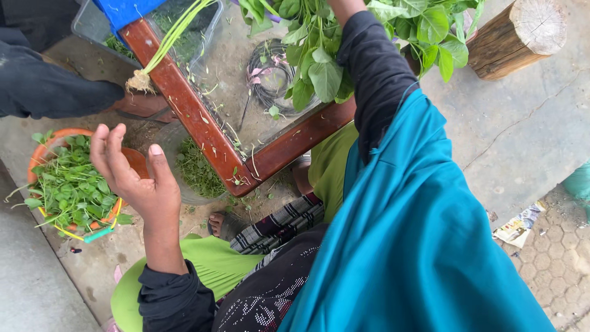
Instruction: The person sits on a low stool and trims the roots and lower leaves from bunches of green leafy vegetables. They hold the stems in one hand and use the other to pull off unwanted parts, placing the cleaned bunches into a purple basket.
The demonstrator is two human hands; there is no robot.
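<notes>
My left hand [132, 175] is raised palm up with the fingers apart and holds nothing. It hovers just right of an orange basket [43, 150] full of picked green leaves. My right arm in a dark sleeve reaches to the top edge, where only the base of my right hand [344, 6] shows. A bunch of leafy greens [319, 67] hangs around that wrist, and the grip on it is hidden. A single long-stemmed plant with roots [140, 81] lies across the wooden frame of a glass-topped table [203, 129].
Another person's dark sleeve [49, 92] comes in from the left. A clear bowl of small leaves [196, 169] stands under the table corner. A coil of black wire [270, 74] shows through the glass. A log stump [519, 34] stands at the top right, and a clear tub [92, 24] at the top left.
</notes>
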